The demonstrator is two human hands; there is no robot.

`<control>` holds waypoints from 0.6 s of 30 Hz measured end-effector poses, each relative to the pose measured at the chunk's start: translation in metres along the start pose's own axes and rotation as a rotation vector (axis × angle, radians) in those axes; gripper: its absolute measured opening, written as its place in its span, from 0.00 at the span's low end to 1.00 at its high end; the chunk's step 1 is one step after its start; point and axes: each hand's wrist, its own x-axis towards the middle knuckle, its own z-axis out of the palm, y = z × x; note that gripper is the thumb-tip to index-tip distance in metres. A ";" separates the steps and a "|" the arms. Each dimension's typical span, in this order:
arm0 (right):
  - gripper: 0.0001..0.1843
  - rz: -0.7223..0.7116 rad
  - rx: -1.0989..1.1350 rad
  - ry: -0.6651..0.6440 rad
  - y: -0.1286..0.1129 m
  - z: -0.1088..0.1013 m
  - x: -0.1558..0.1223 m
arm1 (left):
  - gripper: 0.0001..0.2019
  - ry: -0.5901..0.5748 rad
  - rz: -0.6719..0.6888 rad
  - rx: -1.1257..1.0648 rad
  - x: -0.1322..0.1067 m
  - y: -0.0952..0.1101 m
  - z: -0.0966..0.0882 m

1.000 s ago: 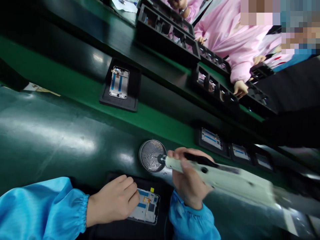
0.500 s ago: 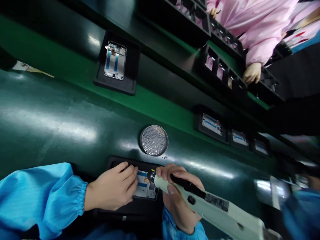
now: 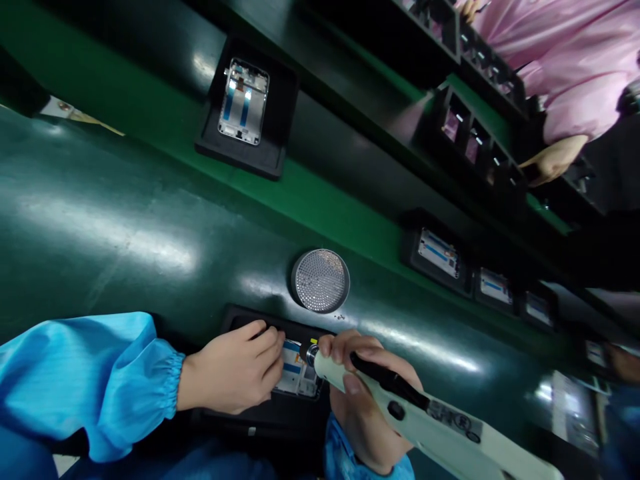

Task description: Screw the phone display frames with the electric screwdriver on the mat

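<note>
A phone frame (image 3: 297, 370) with blue strips and a small yellow tag lies in a black tray (image 3: 265, 327) on the dark green bench. My left hand (image 3: 233, 367), in a blue sleeve, presses its fingers on the frame's left side. My right hand (image 3: 363, 400) is shut around a pale electric screwdriver (image 3: 395, 400), whose metal tip touches or nearly touches the frame's upper edge. Fingers and the tool hide much of the frame. Above them stands a round perforated metal screw dish (image 3: 321, 281), with several tiny screws (image 3: 341, 317) just below it.
Along a green belt, black trays hold phone frames, such as the phone frame (image 3: 243, 101) at upper left. Black compartment racks (image 3: 475, 133) stand beyond it. A co-worker's pink sleeve (image 3: 575, 87) and hand (image 3: 553, 160) are at upper right.
The screwdriver has moved from the metal dish to the phone frame, and my right hand went with it. My left hand has shifted slightly along the frame, and the whole view has tilted.
</note>
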 end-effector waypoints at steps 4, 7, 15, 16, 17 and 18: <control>0.14 -0.004 0.012 -0.014 0.000 0.000 0.001 | 0.23 0.000 0.003 0.003 0.000 0.000 0.000; 0.14 -0.006 0.018 -0.032 0.000 0.000 0.001 | 0.23 0.007 0.003 0.010 0.000 0.000 -0.001; 0.14 -0.025 0.050 -0.060 0.001 -0.001 -0.002 | 0.23 0.017 0.000 0.017 0.000 0.001 -0.001; 0.14 -0.024 0.040 -0.061 0.002 -0.001 -0.003 | 0.23 0.018 0.001 0.019 0.000 0.001 -0.001; 0.14 -0.024 0.026 -0.063 0.002 -0.001 -0.003 | 0.23 0.019 0.002 0.020 0.000 0.000 -0.001; 0.13 -0.027 0.010 -0.065 0.002 -0.001 -0.004 | 0.23 0.020 0.003 0.022 0.000 0.000 -0.001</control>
